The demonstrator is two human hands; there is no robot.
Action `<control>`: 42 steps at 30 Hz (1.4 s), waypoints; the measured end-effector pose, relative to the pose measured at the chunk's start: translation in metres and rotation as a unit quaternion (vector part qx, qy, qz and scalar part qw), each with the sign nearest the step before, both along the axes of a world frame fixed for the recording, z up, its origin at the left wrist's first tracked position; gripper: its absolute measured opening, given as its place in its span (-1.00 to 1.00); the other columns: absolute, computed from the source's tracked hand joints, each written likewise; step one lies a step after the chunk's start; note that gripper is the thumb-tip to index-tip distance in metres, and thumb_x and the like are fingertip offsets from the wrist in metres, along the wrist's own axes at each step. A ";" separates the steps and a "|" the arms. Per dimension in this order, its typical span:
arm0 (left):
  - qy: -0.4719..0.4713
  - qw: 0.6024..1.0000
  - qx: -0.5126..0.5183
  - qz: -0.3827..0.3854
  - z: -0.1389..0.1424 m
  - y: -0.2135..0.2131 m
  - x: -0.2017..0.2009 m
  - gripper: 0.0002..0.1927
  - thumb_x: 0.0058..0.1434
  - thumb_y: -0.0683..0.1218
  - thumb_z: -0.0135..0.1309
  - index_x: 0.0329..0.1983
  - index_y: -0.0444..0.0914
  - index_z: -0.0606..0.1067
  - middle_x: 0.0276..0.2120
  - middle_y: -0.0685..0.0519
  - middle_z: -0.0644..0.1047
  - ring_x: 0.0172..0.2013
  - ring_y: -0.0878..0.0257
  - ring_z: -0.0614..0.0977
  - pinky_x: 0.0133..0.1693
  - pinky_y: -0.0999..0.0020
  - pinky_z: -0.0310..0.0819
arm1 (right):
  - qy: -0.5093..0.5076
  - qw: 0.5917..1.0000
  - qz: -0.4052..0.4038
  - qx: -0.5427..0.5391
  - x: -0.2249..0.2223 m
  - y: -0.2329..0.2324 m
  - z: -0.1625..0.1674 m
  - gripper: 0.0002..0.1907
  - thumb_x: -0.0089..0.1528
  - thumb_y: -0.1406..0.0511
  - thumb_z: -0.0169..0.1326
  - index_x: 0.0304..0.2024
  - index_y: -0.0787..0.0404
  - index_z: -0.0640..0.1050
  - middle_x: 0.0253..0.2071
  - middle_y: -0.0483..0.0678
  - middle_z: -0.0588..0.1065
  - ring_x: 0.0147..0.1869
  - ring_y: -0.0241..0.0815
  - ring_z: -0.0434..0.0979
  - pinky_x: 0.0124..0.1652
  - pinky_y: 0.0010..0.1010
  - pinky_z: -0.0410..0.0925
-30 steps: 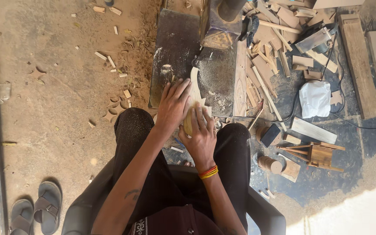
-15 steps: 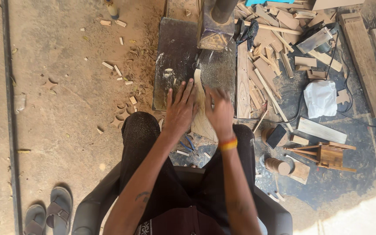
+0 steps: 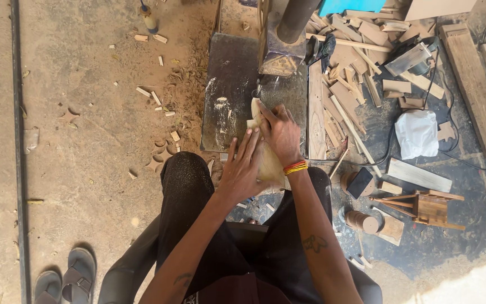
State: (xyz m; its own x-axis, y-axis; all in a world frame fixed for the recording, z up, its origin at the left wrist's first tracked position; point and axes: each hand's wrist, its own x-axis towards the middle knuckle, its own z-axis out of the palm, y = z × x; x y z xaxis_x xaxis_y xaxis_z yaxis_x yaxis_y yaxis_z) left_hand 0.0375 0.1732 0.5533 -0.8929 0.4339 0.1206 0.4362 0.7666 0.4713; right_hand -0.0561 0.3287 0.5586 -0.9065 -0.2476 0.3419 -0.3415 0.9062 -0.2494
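A dusty workshop floor is strewn with offcuts (image 3: pixel 361 62). A pale wooden piece (image 3: pixel 265 155) is pressed against the dark plate (image 3: pixel 232 84), left hand (image 3: pixel 242 171) spread flat, right hand (image 3: pixel 281 135) gripping; shaping seems unfinished.

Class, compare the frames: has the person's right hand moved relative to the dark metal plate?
Yes. The right hand has moved forward off the lap, over the dark metal plate's near edge, toward the machine post.

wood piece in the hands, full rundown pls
The wood piece is a pale, flat, unfinished board, long and narrow with a curved, tapering far end. It lies lengthwise away from the person, over the dusty dark machine table, its tip near the column base. The left hand lies flat along its near left side; the right hand presses on top, hiding the middle. Exact outline unclear.
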 end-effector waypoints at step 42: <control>0.020 0.999 -0.018 -0.020 0.012 0.010 -0.024 0.43 -0.20 0.65 0.14 0.44 -0.47 0.11 0.51 -0.20 0.00 0.52 0.00 -0.09 0.46 -0.17 -0.26 | -0.033 0.999 0.008 -0.027 -0.016 0.007 0.028 -0.48 0.28 0.32 0.11 0.32 0.02 0.48 -0.28 -0.01 0.49 -0.32 -0.02 0.60 -0.30 -0.17 0.49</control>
State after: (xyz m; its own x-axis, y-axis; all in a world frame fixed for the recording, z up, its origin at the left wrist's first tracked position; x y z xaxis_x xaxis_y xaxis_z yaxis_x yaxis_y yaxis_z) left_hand 0.0139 0.1827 0.5650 -0.8698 0.4731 0.1400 0.4844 0.7649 0.4246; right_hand -0.0716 0.3353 0.5867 -0.9237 -0.2444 0.2949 -0.3366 0.8854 -0.3206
